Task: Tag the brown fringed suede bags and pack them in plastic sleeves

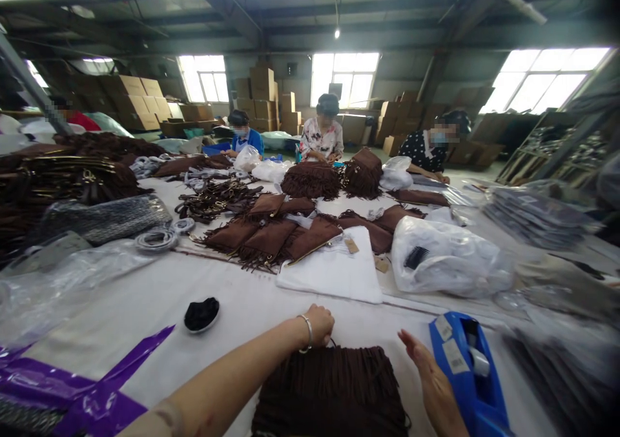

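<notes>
A dark brown fringed bag lies on the table right in front of me, its fringe side facing up. My left hand, with a bracelet at the wrist, is closed just above the bag's far edge. A thin dark strand shows beneath its curled fingers, but what they grip is hidden. To the right of the bag, my right hand is held open with the fingers stretched out, and nothing is in it. Close beside that hand stands a blue tape dispenser.
Left of my arm are a small dish of black material and purple plastic. Ahead lie a white cloth stack, brown fringed pouches and a clear plastic bag. Several people sit across the table.
</notes>
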### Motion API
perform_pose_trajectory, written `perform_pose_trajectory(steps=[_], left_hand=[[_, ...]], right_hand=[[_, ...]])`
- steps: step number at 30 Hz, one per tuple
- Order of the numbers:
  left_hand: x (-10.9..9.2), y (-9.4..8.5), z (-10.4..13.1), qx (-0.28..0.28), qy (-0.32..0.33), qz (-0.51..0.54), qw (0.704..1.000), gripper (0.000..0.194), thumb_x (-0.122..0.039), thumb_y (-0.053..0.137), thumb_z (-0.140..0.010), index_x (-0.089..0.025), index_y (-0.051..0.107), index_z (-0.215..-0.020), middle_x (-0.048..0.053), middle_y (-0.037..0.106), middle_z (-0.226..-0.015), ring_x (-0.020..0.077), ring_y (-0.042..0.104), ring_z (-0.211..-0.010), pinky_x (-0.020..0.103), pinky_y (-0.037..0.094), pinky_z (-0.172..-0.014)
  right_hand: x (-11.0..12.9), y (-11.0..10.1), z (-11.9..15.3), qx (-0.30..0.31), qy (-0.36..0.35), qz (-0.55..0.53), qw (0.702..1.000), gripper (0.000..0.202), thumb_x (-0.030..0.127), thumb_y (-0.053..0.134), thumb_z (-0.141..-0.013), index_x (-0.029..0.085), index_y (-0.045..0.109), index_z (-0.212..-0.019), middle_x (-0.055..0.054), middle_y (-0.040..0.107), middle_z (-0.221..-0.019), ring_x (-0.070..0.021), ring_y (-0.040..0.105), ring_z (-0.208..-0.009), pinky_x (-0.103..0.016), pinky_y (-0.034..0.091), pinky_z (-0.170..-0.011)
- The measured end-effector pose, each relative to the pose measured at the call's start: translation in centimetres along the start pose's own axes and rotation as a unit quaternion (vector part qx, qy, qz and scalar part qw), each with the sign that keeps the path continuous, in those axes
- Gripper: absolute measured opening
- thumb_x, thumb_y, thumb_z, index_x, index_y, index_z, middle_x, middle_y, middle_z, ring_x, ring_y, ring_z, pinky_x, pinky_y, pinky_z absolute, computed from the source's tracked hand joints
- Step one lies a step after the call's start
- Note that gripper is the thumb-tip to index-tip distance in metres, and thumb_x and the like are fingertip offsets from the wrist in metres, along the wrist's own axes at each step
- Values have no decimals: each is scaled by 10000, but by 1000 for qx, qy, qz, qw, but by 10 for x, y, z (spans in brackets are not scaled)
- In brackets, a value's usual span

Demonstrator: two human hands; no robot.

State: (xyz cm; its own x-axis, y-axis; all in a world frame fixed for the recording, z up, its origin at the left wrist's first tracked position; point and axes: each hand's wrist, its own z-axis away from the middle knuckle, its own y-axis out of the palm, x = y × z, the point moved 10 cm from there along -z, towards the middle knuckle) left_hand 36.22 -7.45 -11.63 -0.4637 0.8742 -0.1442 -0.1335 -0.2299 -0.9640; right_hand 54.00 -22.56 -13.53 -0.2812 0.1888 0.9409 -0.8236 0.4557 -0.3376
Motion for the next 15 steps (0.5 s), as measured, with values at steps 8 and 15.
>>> perform_pose_trajectory(steps=[8, 15], left_hand=[[-63, -17, 45, -98, 22, -30, 994, 81, -202, 514, -859, -148, 570, -837, 72, 657, -771, 224, 625, -757, 395, 466, -760], [-130, 14, 74, -233, 101, -121, 960, 116, -243, 562, -832, -161, 617, -771, 101, 651, -731, 224, 585, -625, 339, 410, -487]], right_hand=[[52, 88, -1, 172, -134, 24, 976, 521, 512, 221, -965, 246, 344, -1396, 0, 237, -1472, -196, 119, -1364, -453, 35, -1143], [66, 139, 28, 323, -232, 114, 911, 446, 474, 327, -954, 315, 394, -1366, 5, 310, -1435, -258, 163, -1352, -547, 87, -1110]])
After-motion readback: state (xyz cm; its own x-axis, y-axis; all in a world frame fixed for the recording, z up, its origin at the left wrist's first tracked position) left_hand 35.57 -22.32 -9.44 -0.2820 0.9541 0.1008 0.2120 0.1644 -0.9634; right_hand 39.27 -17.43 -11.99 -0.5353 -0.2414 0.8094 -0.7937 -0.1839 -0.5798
